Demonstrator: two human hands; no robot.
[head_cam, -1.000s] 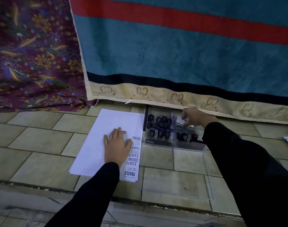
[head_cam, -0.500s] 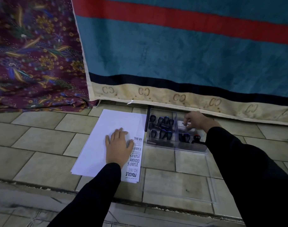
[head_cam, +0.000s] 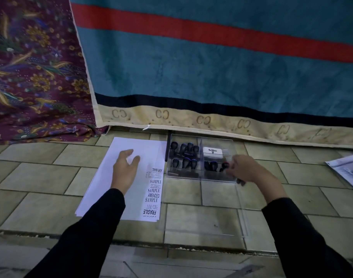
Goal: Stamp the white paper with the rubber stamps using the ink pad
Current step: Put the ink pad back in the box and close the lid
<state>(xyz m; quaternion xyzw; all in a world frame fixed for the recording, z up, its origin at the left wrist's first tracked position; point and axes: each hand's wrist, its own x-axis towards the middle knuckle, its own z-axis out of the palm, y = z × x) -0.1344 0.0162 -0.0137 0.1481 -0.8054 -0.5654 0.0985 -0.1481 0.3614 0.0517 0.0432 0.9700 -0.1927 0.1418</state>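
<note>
From the head view, the right hand [head_cam: 244, 170] has drawn back from the ink pad [head_cam: 212, 153] at the rear of the clear stamp box [head_cam: 201, 178], right of center, to its near right corner. The fingers curl around something dark; I cannot tell whether it is 1 of the rubber stamps [head_cam: 184, 155]. Probably a stamp is being picked. The left hand [head_cam: 125, 171], center left, has lifted off the white paper [head_cam: 103, 187], fingers loosely spread, gripping nothing. The paper's right edge already carries a column of prints.
</note>
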